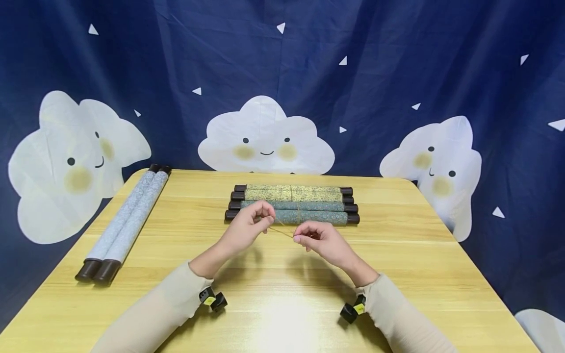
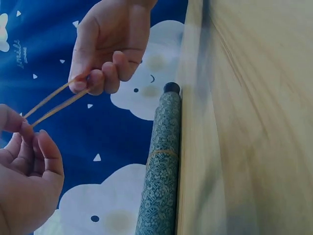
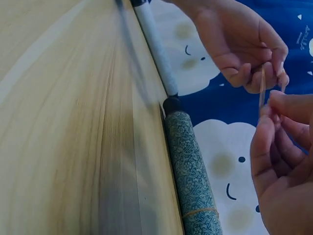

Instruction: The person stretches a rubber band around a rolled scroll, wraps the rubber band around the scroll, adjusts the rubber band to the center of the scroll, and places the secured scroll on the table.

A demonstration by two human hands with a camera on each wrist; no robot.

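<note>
Rubber band (image 1: 281, 232), thin and tan, drawn out between the fingers of two hands in the head view. The left hand (image 1: 249, 225) pinches one end, the right hand (image 1: 324, 242) the other; the band hangs in the air over the desk (image 1: 419, 255). Just beyond the fingers lies a pair of green scrolls (image 1: 309, 215), partly hidden by the left hand; behind it, farther from the fingers, a pair of yellow scrolls (image 1: 313, 195). Well to the left of the fingers, a pair of pale blue scrolls (image 1: 132, 218) lies slanting. A dark blue curtain (image 1: 375, 88) with clouds hangs behind everything.

In the left wrist view, two strands run between the pinching fingers, apart from the green scroll beside them. The likely trouble is a slip: a loosened pinch or too hard a pull could send the band flying or snap it. Uneven turning of the fingers might also twist the strands.

In the right wrist view, both hands grip the band; a green scroll and, beyond it, a pale one lie beside the fingers.

Counted: one stretched band, two hands, six scrolls, two of each colour.
</note>
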